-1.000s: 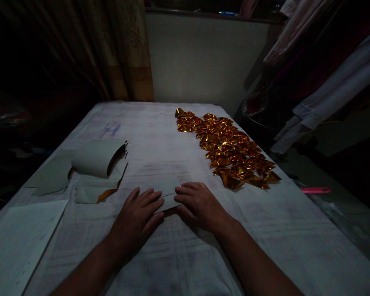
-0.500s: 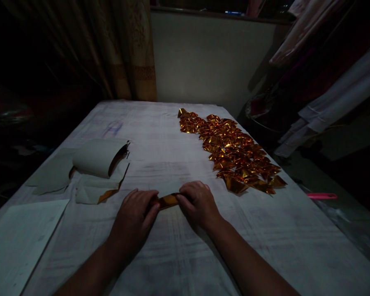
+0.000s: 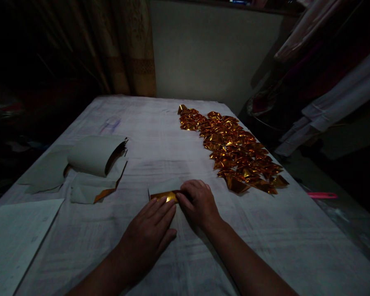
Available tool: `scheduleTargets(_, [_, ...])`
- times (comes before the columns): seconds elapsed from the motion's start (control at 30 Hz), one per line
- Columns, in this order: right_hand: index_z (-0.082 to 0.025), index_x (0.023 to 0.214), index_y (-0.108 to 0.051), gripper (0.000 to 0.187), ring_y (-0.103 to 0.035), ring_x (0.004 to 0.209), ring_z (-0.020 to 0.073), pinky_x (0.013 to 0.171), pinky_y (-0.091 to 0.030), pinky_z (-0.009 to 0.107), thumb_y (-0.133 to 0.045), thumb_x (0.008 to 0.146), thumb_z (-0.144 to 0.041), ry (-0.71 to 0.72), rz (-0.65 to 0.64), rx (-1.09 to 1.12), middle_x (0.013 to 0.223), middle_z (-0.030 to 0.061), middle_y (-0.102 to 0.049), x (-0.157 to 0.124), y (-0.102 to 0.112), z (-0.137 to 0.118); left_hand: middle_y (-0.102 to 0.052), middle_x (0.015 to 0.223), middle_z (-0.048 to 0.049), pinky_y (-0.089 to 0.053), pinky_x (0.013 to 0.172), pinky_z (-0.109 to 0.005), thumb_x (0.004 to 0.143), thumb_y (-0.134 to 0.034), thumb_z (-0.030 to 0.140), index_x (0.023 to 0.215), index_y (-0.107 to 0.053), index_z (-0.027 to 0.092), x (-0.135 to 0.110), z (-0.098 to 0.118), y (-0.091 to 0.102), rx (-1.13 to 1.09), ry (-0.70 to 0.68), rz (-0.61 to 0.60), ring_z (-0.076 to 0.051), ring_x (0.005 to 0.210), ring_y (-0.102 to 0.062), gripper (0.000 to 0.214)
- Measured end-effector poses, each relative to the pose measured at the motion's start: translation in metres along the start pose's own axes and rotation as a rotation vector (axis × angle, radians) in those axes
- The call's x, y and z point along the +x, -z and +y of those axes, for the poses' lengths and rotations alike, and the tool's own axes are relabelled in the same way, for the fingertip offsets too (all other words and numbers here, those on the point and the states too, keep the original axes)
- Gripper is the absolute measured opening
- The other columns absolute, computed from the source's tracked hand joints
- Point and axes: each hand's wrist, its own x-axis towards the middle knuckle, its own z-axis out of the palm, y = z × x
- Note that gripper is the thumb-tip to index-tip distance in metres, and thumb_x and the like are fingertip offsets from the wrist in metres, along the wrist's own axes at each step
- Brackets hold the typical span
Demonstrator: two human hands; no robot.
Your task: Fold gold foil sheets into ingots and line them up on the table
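A sheet of gold foil paper (image 3: 163, 194), pale on one side, lies partly folded on the cloth in front of me, its shiny folded strip facing up. My left hand (image 3: 156, 220) rests flat with fingers stretched out, the fingertips pressing on the near edge of the foil strip. At the strip's right end, my right hand (image 3: 199, 201) pinches the foil paper between thumb and fingers. Off to the right lies a large group of folded gold foil pieces (image 3: 234, 144), shiny and pointed.
Curled foil sheets (image 3: 94, 154) lie pale side up at the left, with a folded one (image 3: 95, 187) nearer. A white sheet (image 3: 21, 234) covers the near left corner. A pink handle (image 3: 322, 195) shows beyond the right edge of the cloth-covered table (image 3: 179, 255).
My left hand has gone from gripping the strip's left end to lying flat along its near edge. My right hand keeps its hold. The view has tipped slightly downward.
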Motion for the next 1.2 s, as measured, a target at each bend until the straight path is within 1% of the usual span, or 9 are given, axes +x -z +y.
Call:
scheduleTargets(0.1, [-0.023, 0.082, -0.064, 0.008, -0.059, 0.089, 0.0226, 0.08, -0.039, 0.036, -0.067, 0.09, -0.021, -0.007, 0.009, -0.003, 0.091, 0.0031, -0.07, -0.0002, 0.0, -0.0006, -0.061, 0.143, -0.0117, -0.05, 0.11, -0.047, 0.103, -0.045, 0.031, 0.141, -0.053, 0.014, 0.0001, -0.0007, 0.0008, 0.033, -0.011, -0.007, -0.026, 0.134, -0.056, 0.043])
scheduleTargets(0.2, [-0.024, 0.082, -0.064, 0.009, -0.059, 0.09, 0.0225, 0.08, -0.039, 0.036, -0.067, 0.09, -0.021, -0.024, 0.008, -0.001, 0.091, 0.0027, -0.07, 0.0, 0.0007, -0.0016, -0.061, 0.143, -0.0116, -0.051, 0.109, -0.046, 0.104, -0.042, 0.033, 0.14, -0.054, 0.014, 0.0001, -0.0008, 0.0008, 0.054, -0.012, -0.013, -0.026, 0.133, -0.057, 0.043])
scheduleTargets(0.5, [-0.023, 0.084, -0.065, 0.008, -0.059, 0.09, 0.0227, 0.081, -0.039, 0.036, -0.066, 0.091, -0.021, -0.051, 0.013, -0.007, 0.094, 0.0036, -0.07, 0.001, 0.0006, -0.0013, -0.061, 0.142, -0.0144, -0.051, 0.108, -0.047, 0.102, -0.046, 0.033, 0.141, -0.054, 0.014, 0.0013, -0.0012, 0.0023, 0.016, -0.001, -0.014, -0.028, 0.132, -0.058, 0.044])
scheduleTargets(0.67, [-0.022, 0.092, -0.065, 0.002, -0.06, 0.092, 0.023, 0.082, -0.041, 0.036, -0.064, 0.091, -0.021, -0.068, 0.037, -0.015, 0.096, 0.0048, -0.069, 0.0005, -0.0016, 0.0002, -0.062, 0.141, -0.012, -0.053, 0.107, -0.046, 0.104, -0.044, 0.033, 0.139, -0.055, 0.014, 0.0009, -0.0003, 0.0008, 0.05, 0.007, -0.014, -0.027, 0.131, -0.058, 0.042])
scheduleTargets(0.77, [-0.021, 0.097, -0.064, 0.007, -0.061, 0.093, 0.0226, 0.083, -0.042, 0.035, -0.062, 0.09, -0.019, -0.07, 0.075, 0.016, 0.096, 0.0049, -0.069, -0.0008, -0.0023, 0.0018, -0.063, 0.141, -0.0111, -0.053, 0.107, -0.046, 0.104, -0.044, 0.033, 0.14, -0.054, 0.014, 0.0001, -0.0006, 0.0001, 0.042, 0.012, -0.022, -0.026, 0.131, -0.058, 0.042])
scheduleTargets(0.83, [-0.021, 0.097, -0.065, 0.009, -0.061, 0.095, 0.0223, 0.084, -0.042, 0.035, -0.062, 0.089, -0.017, -0.043, 0.083, 0.032, 0.098, 0.0049, -0.07, -0.002, -0.0017, 0.0021, -0.062, 0.142, -0.0104, -0.052, 0.107, -0.046, 0.103, -0.044, 0.033, 0.14, -0.054, 0.015, -0.0003, -0.0008, -0.0003, 0.037, 0.017, -0.024, -0.026, 0.132, -0.058, 0.042])
scheduleTargets(0.97, [-0.023, 0.092, -0.068, 0.008, -0.06, 0.103, 0.023, 0.089, -0.041, 0.037, -0.064, 0.089, -0.018, 0.019, 0.041, 0.0, 0.108, 0.0048, -0.069, -0.0034, 0.0013, -0.0004, -0.061, 0.142, -0.0109, -0.052, 0.108, -0.047, 0.103, -0.045, 0.032, 0.141, -0.053, 0.015, -0.001, -0.0003, -0.0013, 0.023, 0.023, -0.034, -0.027, 0.132, -0.057, 0.042])
scheduleTargets(1.07, [-0.023, 0.088, -0.069, 0.005, -0.058, 0.107, 0.0246, 0.09, -0.04, 0.038, -0.068, 0.088, -0.019, -0.013, 0.009, -0.053, 0.111, 0.0052, -0.068, -0.0029, 0.0031, -0.0034, -0.061, 0.142, -0.0113, -0.05, 0.11, -0.048, 0.103, -0.046, 0.032, 0.141, -0.053, 0.015, -0.0015, 0.0002, -0.002, 0.01, 0.041, -0.038, -0.027, 0.133, -0.056, 0.043])
scheduleTargets(1.2, [-0.023, 0.09, -0.068, 0.004, -0.057, 0.11, 0.0251, 0.092, -0.039, 0.039, -0.068, 0.088, -0.02, -0.037, -0.018, -0.084, 0.113, 0.0058, -0.068, -0.0026, 0.0033, -0.0068, -0.061, 0.143, -0.0122, -0.05, 0.11, -0.048, 0.102, -0.047, 0.033, 0.141, -0.053, 0.013, -0.0008, 0.0001, -0.0012, 0.005, 0.033, -0.055, -0.027, 0.133, -0.056, 0.044])
